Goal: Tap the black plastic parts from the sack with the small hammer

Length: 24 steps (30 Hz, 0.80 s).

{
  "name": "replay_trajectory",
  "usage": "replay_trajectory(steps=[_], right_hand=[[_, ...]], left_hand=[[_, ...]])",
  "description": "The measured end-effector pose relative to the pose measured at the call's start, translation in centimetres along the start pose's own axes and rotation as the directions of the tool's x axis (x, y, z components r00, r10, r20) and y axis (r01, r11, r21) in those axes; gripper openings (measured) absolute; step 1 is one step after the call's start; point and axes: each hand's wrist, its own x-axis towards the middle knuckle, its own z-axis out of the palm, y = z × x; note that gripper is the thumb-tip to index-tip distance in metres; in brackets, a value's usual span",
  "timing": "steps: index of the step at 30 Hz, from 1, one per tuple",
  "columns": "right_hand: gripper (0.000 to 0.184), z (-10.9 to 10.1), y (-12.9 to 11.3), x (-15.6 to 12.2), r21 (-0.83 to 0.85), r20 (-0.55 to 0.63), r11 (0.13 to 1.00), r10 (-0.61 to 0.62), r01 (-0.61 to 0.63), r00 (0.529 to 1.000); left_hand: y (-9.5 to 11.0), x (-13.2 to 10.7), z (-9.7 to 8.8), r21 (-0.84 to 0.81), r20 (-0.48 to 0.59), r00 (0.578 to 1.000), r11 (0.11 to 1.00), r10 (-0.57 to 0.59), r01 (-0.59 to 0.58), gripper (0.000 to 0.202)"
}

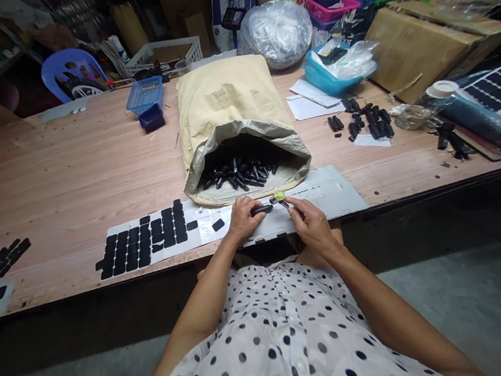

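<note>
- Left hand (pixel 244 219), fingers gripping a slim black piece (pixel 262 209), just near of the open sack (pixel 240 101)!
- Right hand (pixel 311 221), fingers pinching a green-and-silver tool (pixel 280 196), just right, over the counter (pixel 72 172).

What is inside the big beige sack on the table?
Black elongated pieces lie piled inside the open beige sack; its upper side hides whatever may be deeper.

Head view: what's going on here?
A person's left hand holds a slim black piece at the table edge. The right hand holds a small item with a yellow-green part close by, too small to identify. Beyond them lies an open sack with similar black pieces inside; black pads lie to the left.
</note>
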Motion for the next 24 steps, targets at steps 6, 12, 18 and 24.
replay_trajectory(steps=[6, 12, 18, 24], right_hand=[[0.037, 0.3, -1.3, -0.7, -0.072, -0.003, 0.997, -0.006, 0.006, 1.0], [0.036, 0.5, -1.4, -0.7, -0.121, 0.01, 0.992, -0.025, 0.026, 1.0], [0.037, 1.3, -2.3, -0.9, -0.101, 0.024, 0.992, -0.071, 0.073, 0.997], [0.036, 1.5, -1.6, 0.4, -0.139, 0.027, 0.987, -0.073, 0.076, 0.997]], left_hand=[[-0.1, 0.1, 0.1, 0.008, -0.015, 1.0, 1.0, 0.005, -0.004, 0.016], [-0.3, 0.2, 0.3, 0.003, -0.016, 1.0, 1.0, 0.009, -0.009, 0.015], [-0.3, 0.3, 0.5, 0.006, -0.023, 1.0, 1.0, 0.002, -0.002, 0.012], [0.1, 0.3, 0.4, -0.001, -0.013, 1.0, 1.0, 0.003, -0.003, 0.013]])
